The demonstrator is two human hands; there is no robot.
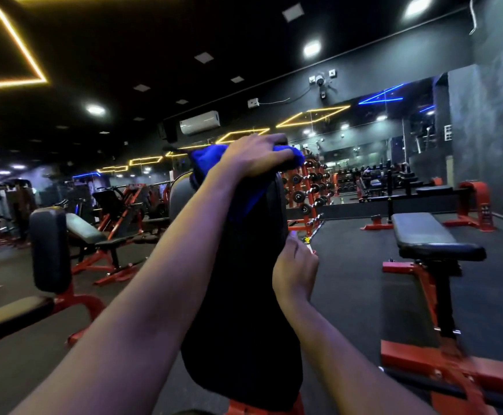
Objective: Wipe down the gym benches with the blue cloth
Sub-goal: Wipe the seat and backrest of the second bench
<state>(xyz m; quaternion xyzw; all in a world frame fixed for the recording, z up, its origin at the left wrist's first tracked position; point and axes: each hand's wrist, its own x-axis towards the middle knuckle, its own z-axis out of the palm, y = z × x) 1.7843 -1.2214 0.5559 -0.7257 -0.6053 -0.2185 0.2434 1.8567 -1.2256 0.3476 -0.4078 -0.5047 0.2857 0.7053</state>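
Our left hand [256,157] curls its fingers [274,140] over the blue cloth [205,160] atop the black padded bench back [244,295]; our right hand [295,265] grips its edge. The other benches [424,238], we judge, await wiping.

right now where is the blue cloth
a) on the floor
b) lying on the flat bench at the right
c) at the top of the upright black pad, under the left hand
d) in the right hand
C: the blue cloth is draped at the top of the upright pad under the left hand; the right hand is lower, at the pad's side edge.
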